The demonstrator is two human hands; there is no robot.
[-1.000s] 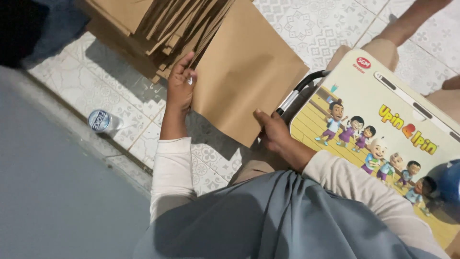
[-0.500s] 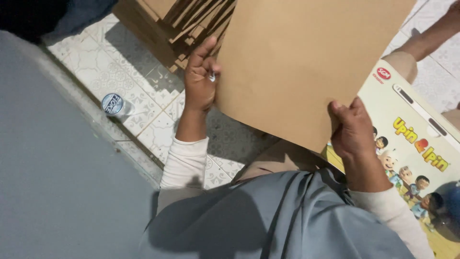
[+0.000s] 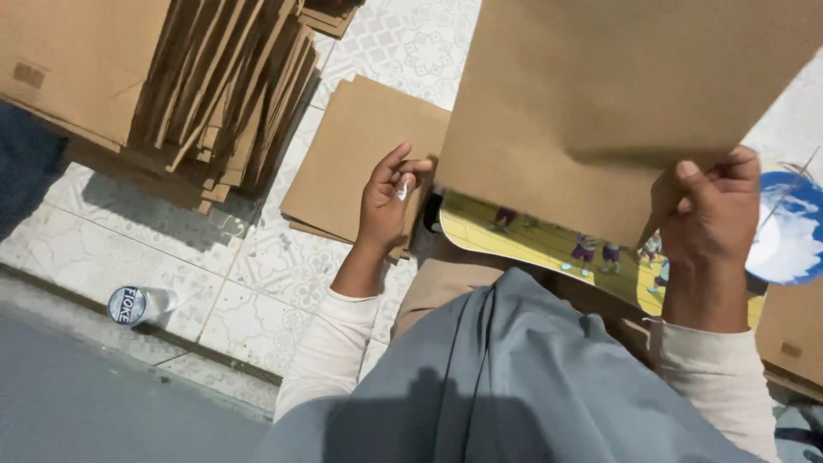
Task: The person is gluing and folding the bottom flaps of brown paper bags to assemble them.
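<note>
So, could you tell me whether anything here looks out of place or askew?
Two things stand out. A small plastic cup lies tipped on its side on the tiled floor by the grey ledge, with no spill visible. The big stack of flat cardboard pieces at upper left is fanned unevenly, its edges slipping out of line.
</note>
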